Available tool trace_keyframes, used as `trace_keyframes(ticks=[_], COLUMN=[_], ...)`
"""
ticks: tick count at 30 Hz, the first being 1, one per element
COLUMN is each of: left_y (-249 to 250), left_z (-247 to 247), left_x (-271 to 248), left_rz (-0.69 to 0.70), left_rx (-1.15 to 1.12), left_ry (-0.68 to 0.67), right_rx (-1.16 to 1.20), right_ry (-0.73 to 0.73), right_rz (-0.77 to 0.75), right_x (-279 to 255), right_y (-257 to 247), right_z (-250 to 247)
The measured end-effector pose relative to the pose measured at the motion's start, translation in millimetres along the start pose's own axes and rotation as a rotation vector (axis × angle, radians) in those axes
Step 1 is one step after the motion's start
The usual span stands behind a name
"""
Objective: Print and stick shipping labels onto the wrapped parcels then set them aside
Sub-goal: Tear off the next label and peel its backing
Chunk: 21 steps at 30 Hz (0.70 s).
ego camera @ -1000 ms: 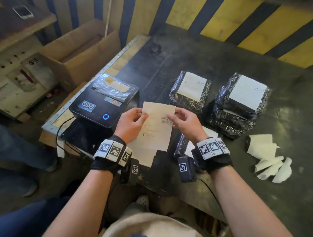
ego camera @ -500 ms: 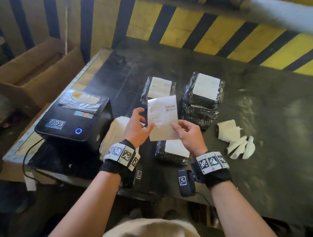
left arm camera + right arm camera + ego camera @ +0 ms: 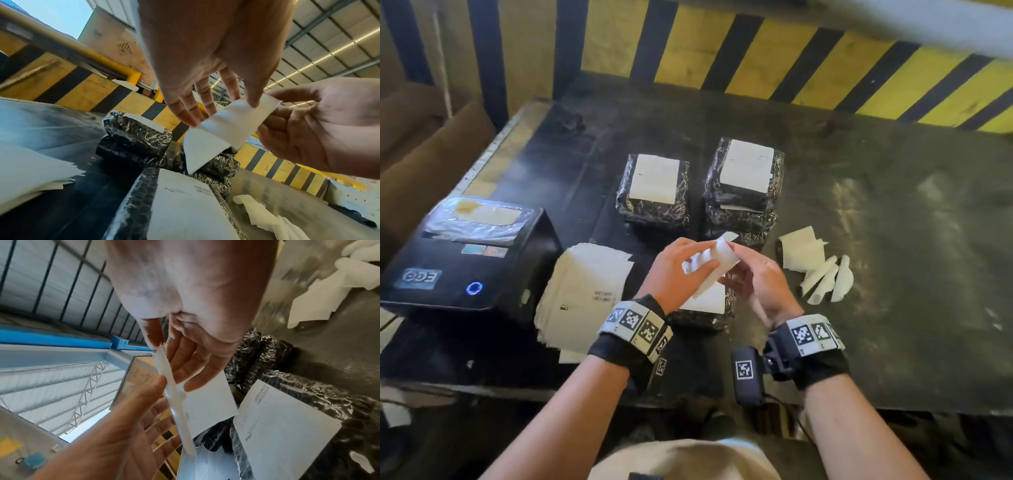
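A white shipping label is held between both hands just above a black wrapped parcel that carries a label of its own. My left hand pinches its left side with thumb and fingertips. My right hand pinches the top right corner. The right wrist view shows two layers splitting apart, the flat printed sheet hanging behind my right fingers. The label is bent and curled. Two more labelled parcels, a single one and a stack, sit farther back.
A black label printer stands at the table's left edge, with a pile of printed sheets beside it. Peeled curled backing strips lie to the right. A cardboard box is off the left; a yellow-black striped barrier runs behind.
The label was held flat and upright between both hands; now it is lower, bent and curling as its layers come apart. My view has shifted right and forward.
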<state>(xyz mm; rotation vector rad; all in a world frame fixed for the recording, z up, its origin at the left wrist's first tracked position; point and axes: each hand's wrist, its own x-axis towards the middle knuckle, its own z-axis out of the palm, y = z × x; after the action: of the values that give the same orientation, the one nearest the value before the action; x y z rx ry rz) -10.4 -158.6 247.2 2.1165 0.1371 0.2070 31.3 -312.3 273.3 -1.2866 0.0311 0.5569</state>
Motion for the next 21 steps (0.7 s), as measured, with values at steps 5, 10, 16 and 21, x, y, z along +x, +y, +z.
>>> trace_keyframes(ticks=[5, 10, 16, 21], left_y=[4, 9, 18, 20], left_z=[10, 14, 14, 15], left_x=[8, 11, 11, 10], left_rz=[-0.029, -0.031, 0.064, 0.102], left_rx=[-0.044, -0.039, -0.033, -0.029], left_ry=[0.036, 0.051, 0.125, 0.149], right_rx=[0.103, 0.127, 0.073, 0.042], right_ry=[-0.076, -0.058, -0.044, -0.057], right_rz=[-0.02, -0.035, -0.054, -0.08], right_x=[2, 4, 8, 9], right_y=[-2, -2, -2, -3], right_z=[-9, -16, -18, -19])
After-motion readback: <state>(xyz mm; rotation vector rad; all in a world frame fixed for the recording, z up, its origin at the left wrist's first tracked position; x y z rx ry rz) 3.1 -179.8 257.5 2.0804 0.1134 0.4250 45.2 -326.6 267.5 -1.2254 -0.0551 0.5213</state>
